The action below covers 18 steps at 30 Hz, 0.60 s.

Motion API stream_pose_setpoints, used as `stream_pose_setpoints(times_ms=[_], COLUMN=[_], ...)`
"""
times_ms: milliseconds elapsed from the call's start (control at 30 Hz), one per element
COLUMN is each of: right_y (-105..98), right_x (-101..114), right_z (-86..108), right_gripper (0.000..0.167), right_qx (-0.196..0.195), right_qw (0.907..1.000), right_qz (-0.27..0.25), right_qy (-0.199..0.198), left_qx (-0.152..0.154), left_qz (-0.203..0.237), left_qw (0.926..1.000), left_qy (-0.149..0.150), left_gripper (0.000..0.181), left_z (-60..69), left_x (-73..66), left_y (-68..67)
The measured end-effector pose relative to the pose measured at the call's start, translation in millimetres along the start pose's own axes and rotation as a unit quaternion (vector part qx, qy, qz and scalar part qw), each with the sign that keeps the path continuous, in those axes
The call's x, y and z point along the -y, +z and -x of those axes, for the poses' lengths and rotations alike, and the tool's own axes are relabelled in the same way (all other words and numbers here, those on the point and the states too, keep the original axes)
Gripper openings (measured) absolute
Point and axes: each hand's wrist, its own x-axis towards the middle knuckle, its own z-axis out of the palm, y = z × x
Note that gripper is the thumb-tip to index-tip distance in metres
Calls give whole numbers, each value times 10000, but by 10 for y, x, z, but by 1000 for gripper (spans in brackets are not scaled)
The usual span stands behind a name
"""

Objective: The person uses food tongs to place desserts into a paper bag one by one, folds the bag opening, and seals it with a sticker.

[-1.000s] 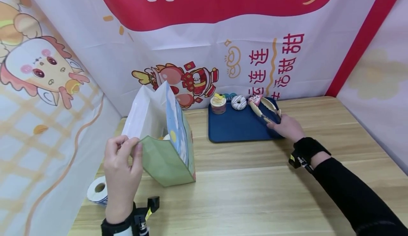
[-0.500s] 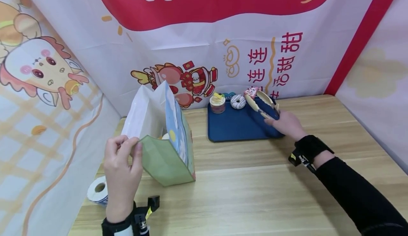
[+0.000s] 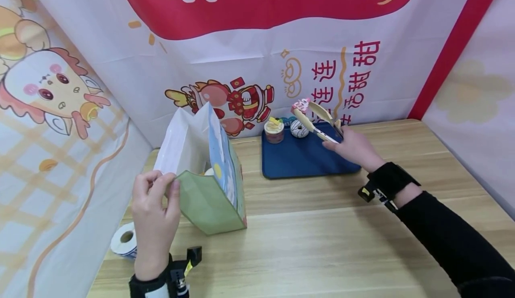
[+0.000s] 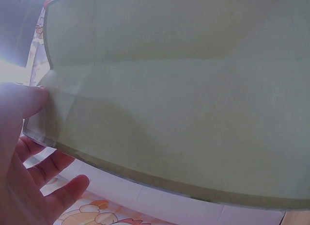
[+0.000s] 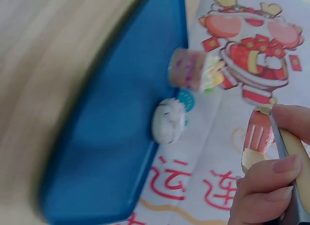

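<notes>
My right hand [image 3: 356, 148] grips a pair of tongs [image 3: 309, 123] with cream-coloured tips. Held between those tips is a small pink-topped cake slice [image 3: 300, 105], lifted above the far part of the blue tray [image 3: 297, 163]; its pink side shows pale stripes in the right wrist view [image 5: 258, 133]. My left hand [image 3: 154, 215] pinches the top edge of a green paper bag [image 3: 205, 206] between thumb and fingers. The bag stands upright with its mouth open; something white and yellow peeks out inside, mostly hidden.
On the tray are a white striped donut [image 3: 299, 129] and a cup dessert [image 3: 274, 132] with yellow topping. A white roll [image 3: 124, 240] lies left of the bag, partly behind my left wrist. Printed cloth walls [image 3: 241, 47] enclose the wooden table [image 3: 306, 244].
My right hand has raised the cake slice off the tray with the tongs and carried it up and to the left. The left hand and bag have stayed put.
</notes>
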Motion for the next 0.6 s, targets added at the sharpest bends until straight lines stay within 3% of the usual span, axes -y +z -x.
stream_pose_setpoints(times_ms=[267, 600], right_y=[-109, -212], right_x=[344, 710], right_z=[106, 227], right_gripper=[77, 80], right_qx=[210, 196], right_qw=[9995, 9980], right_qz=[-6, 193], right_qy=[-231, -566], left_qx=[60, 58], left_qz=[-75, -15], left_qw=[9999, 10000], left_qy=[-42, -65], left_gripper=[7, 7], left_z=[12, 1], left_x=[-2, 0], left_y=[-8, 0])
